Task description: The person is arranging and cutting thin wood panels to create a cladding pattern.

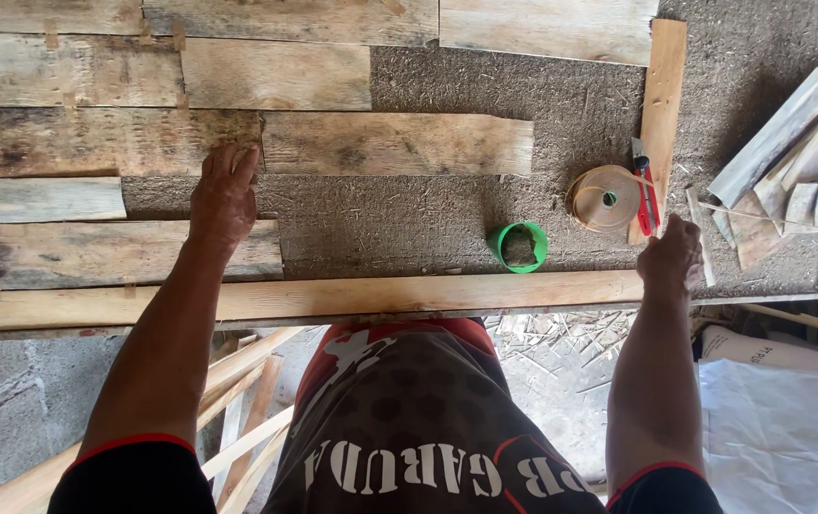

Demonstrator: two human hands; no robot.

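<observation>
Board: left fingers [235, 164] flat on plank [114, 141].

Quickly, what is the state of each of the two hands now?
Left hand: open, flat on the wooden boards, holding nothing.
Right hand: fingers curled by the red utility knife; whether it grips anything cannot be told.
</observation>
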